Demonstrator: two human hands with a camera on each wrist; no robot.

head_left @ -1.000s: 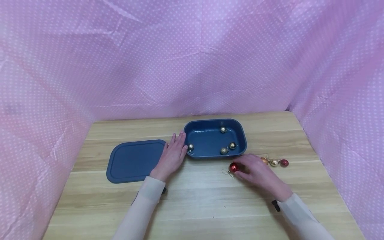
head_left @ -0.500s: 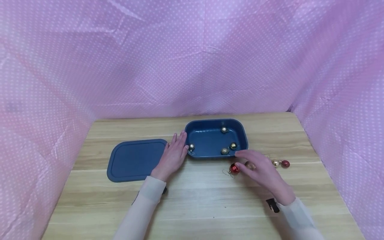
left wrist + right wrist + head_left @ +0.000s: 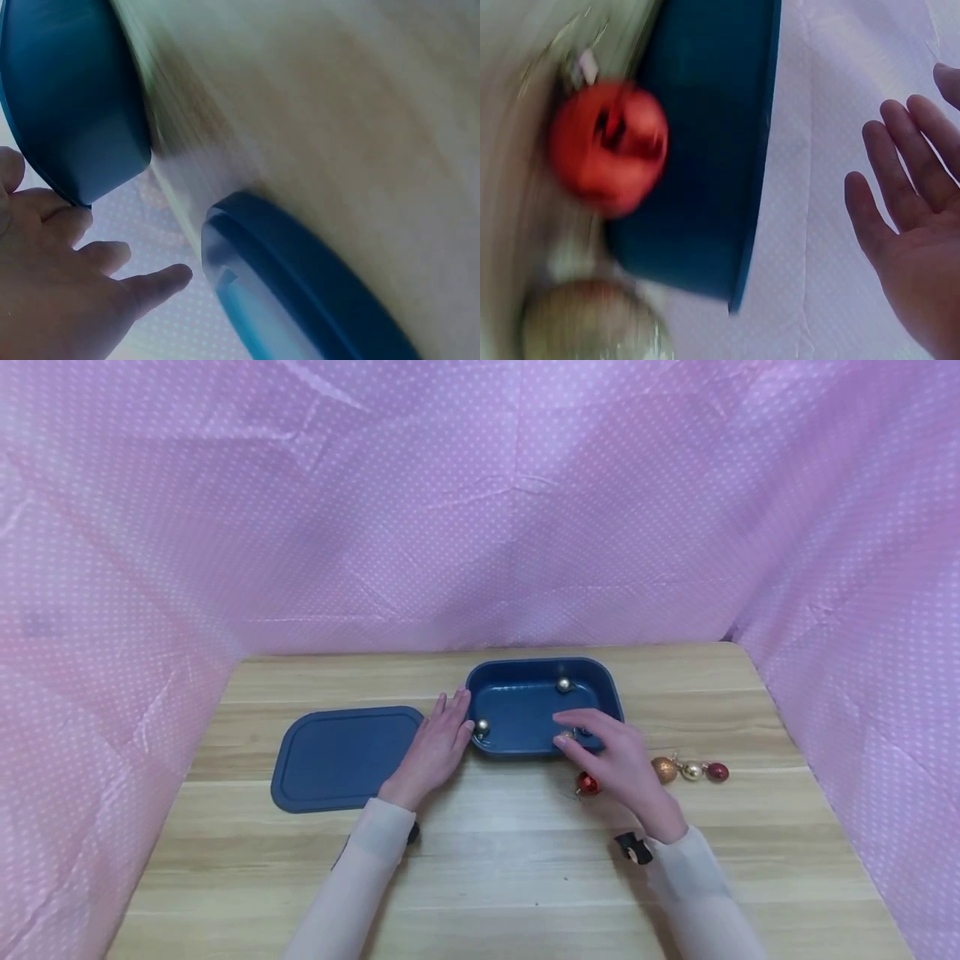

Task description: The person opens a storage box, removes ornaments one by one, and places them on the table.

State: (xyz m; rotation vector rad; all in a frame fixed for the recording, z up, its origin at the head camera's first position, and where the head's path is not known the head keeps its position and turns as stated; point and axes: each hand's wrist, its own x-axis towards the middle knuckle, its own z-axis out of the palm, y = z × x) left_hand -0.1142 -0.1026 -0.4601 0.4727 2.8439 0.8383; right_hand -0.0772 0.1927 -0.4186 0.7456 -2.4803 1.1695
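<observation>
My left hand (image 3: pixel 435 747) rests with straight fingers against the left side of a blue box (image 3: pixel 517 749); in the left wrist view its fingertips touch the rim. My right hand (image 3: pixel 611 756) hovers over the box's front right corner, thumb and fingers apart, holding nothing. Below it, a shiny red Christmas ball (image 3: pixel 588 783) lies on the table. Inside the box sit a gold ball (image 3: pixel 564 684) at the back and a pale gold ball (image 3: pixel 482 725) at the left; my right hand partly hides others. The right wrist view shows a blurred glittery gold ball (image 3: pixel 592 322) near the red one.
An orange glitter ball (image 3: pixel 663 769), a gold ball (image 3: pixel 692 771) and a dark red ball (image 3: pixel 717 772) lie in a row right of the box. A flat blue lid (image 3: pixel 341 760) lies to the left on the wooden table (image 3: pixel 480 877). Pink dotted cloth (image 3: pixel 480 527) surrounds the table.
My right hand has moved from beside the red ball up and left over the box's front right corner. The left hand stays at the box's left side.
</observation>
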